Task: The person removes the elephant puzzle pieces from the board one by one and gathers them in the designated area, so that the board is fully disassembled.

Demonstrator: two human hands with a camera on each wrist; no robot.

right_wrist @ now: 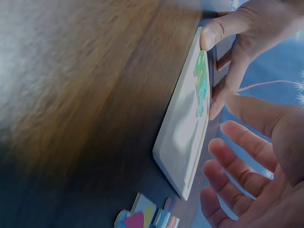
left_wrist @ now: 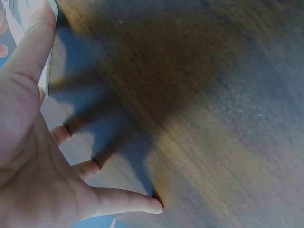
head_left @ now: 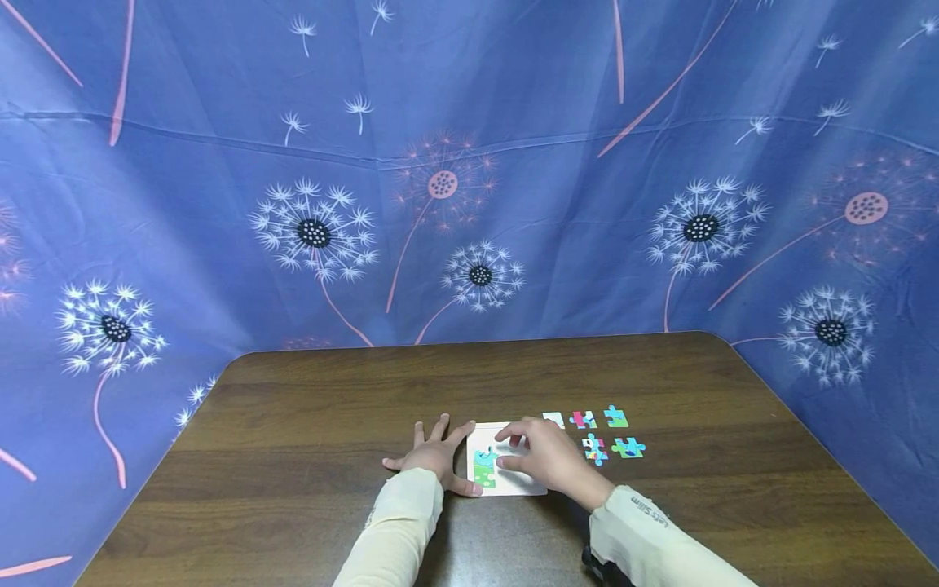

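A white puzzle board [head_left: 517, 484] lies flat on the table, with joined green and blue puzzle pieces [head_left: 484, 471] along its left side. My left hand [head_left: 431, 458] is spread beside the board's left edge. Its thumb [right_wrist: 218, 31] rests on the near left corner, as the right wrist view shows. My right hand [head_left: 553, 456] hovers over the board's right part, thumb and forefinger apart, partly hiding the board. In the right wrist view the fingers [right_wrist: 237, 175] are loosely bent, with nothing between them.
Right of the board, loose puzzle pieces lie in two rows, among them a blue-green piece [head_left: 615, 417], a red one [head_left: 583, 420] and another blue-green one [head_left: 628, 447]. A white piece [head_left: 553, 419] lies by the far right corner. A blue dandelion-print cloth [head_left: 557, 269] hangs behind the brown table [head_left: 293, 424].
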